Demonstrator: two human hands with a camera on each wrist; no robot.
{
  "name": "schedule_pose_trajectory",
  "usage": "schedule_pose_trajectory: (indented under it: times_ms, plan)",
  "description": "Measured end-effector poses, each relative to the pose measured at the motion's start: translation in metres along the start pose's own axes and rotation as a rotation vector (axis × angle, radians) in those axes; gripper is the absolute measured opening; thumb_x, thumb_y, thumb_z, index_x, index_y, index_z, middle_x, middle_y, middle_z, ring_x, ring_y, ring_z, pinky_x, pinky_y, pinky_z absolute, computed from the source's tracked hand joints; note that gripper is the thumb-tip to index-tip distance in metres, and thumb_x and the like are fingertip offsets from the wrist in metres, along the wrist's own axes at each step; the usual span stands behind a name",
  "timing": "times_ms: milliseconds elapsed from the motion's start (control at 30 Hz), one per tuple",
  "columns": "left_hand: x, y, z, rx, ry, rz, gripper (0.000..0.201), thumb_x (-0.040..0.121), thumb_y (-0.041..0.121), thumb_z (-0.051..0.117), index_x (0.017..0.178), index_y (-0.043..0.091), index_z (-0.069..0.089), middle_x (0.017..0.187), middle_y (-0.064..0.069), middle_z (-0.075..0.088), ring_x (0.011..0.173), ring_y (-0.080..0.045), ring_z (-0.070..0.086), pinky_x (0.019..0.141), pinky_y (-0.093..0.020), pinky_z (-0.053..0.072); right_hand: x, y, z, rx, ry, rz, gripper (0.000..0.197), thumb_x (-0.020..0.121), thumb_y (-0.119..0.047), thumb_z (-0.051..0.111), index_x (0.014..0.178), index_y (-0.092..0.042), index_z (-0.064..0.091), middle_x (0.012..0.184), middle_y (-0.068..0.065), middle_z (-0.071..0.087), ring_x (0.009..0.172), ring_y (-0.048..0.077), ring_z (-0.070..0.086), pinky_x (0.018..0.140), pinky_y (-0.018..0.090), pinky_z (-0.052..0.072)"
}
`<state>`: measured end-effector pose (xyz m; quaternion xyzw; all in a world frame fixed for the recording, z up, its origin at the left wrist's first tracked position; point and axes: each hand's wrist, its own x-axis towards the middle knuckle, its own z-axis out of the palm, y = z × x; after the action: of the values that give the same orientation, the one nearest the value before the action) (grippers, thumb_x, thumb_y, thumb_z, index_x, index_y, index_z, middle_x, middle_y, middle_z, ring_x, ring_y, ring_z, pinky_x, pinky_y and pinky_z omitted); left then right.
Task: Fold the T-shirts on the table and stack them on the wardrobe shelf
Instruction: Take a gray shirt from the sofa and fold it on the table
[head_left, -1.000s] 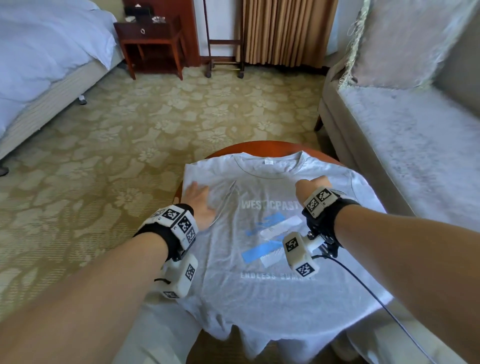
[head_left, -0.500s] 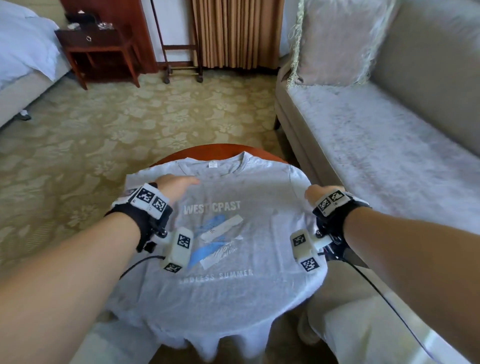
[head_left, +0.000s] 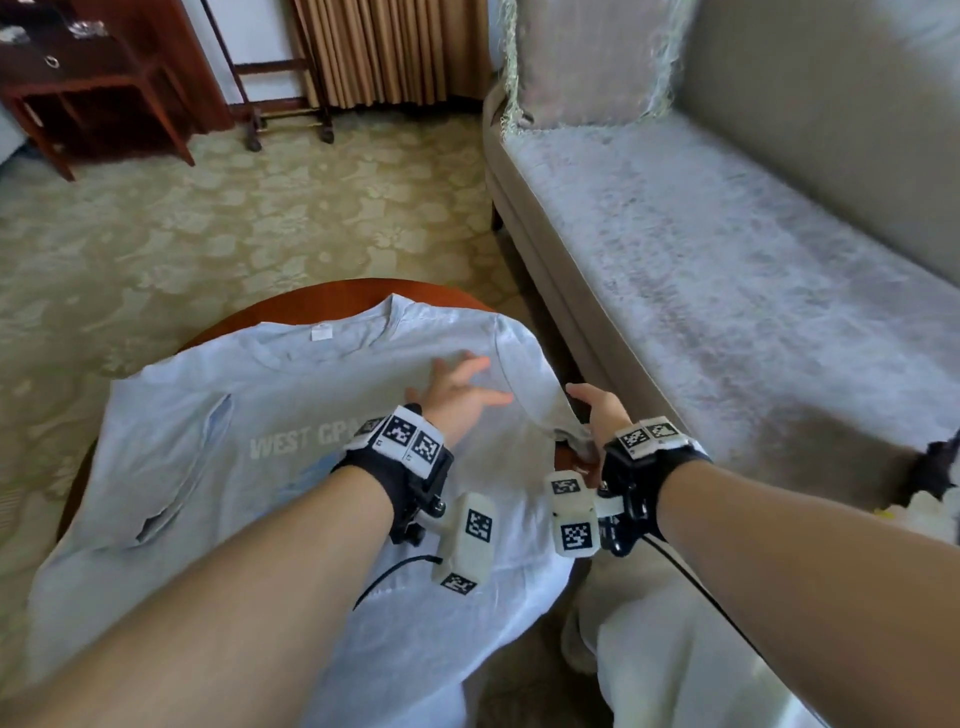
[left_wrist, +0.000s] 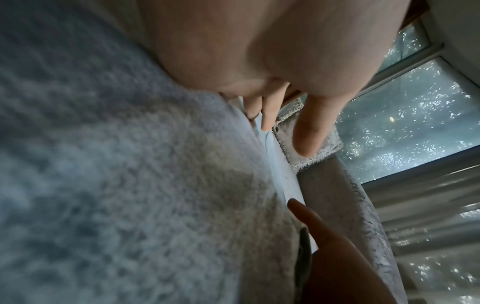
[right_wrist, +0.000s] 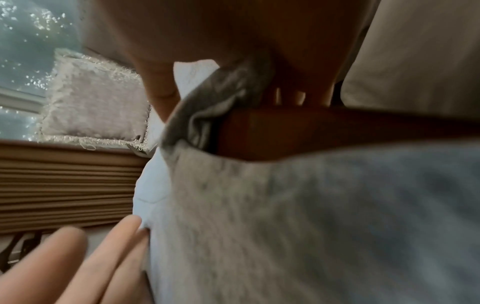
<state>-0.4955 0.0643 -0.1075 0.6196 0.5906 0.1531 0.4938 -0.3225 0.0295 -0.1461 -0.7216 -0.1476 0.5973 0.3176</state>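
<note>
Left hand (head_left: 457, 395) now flat by T-shirt (head_left: 218, 467) shoulder; right hand (head_left: 597, 415) pinching sleeve.

Matt grey cloth T-shirt (head_left: 291, 467), glossy wooden table (head_left: 332, 293)

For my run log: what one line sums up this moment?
left hand flat on grey printed T-shirt | right hand grips its sleeve | unfolded on round wooden table

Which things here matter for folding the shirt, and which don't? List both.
Part of the job:
grey T-shirt
round table
left hand, flat on the shirt
right hand, gripping the sleeve

Just around:
sofa
cushion
nightstand
curtain
</note>
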Motion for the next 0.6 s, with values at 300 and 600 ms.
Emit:
schedule_pose_trajectory:
  times_ms: [300,600]
  plan:
    - [0.012,-0.013,-0.006,-0.323,-0.153,-0.007,0.086,0.074,0.034,0.072,0.149,0.042,0.029,0.163,0.008,0.004,0.15,-0.019,0.002,0.12,-0.05,0.004,0.019,-0.014,-0.019,0.096,0.261,-0.043,0.026,0.076,-0.034,0.066,0.096,-0.02,0.075,0.105,0.009,0.069,0.091,0.029,0.066,0.081,0.039,0.055]
    - [0.0,-0.005,-0.006,-0.571,-0.193,0.002,0.095,0.063,0.033,0.075,0.149,0.029,0.034,0.162,0.003,0.012,0.15,-0.02,0.005,0.12,-0.053,0.005,-0.018,-0.038,-0.012,0.22,0.44,-0.346,0.069,0.078,-0.019,0.071,0.141,-0.029,0.043,0.095,-0.006,0.063,0.096,0.023,0.064,0.094,0.043,0.052]
